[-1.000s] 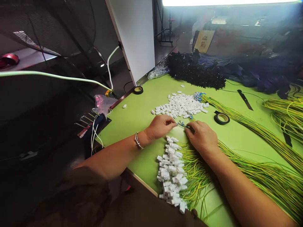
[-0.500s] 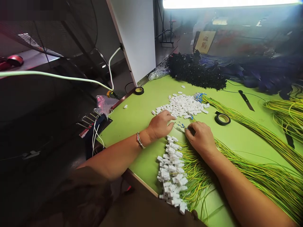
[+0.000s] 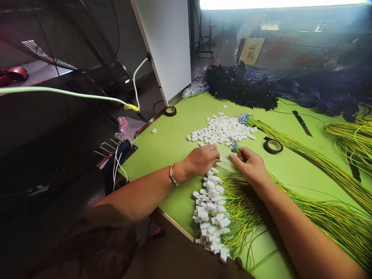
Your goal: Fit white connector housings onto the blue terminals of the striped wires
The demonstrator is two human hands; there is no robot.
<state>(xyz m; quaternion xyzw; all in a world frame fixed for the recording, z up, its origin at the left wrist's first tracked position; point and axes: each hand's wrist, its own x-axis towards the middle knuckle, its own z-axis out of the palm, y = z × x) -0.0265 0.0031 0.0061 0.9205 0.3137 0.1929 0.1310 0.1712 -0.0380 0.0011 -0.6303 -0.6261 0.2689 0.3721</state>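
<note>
My left hand [image 3: 202, 159] is closed in a pinch on the end of a thin wire [image 3: 226, 161], which stretches across to my right hand [image 3: 251, 166]. The right fingers are wrapped round a small bundle of yellow-green wires with blue-sleeved metal ends [image 3: 234, 147]; the tips stick out past the thumb. Just behind both hands lies a loose heap of small white connector housings [image 3: 223, 128]. In front of them, a column of white housings with wires fitted [image 3: 211, 211] runs toward my body, their yellow-green wires [image 3: 308, 205] trailing right under my right forearm.
Another bundle of yellow-green wires [image 3: 302, 149] crosses the green table [image 3: 174, 147]. Two black tape rolls lie there, one near the right hand [image 3: 273, 146], one at the left edge [image 3: 170, 111]. Black connectors [image 3: 241, 87] are piled behind. A dark flat strip [image 3: 302, 123] lies to the right.
My left hand has come down slightly and closed from an open pinch onto a wire end. My right hand has shifted a little right, its bundle's blue ends now pointing up and away.
</note>
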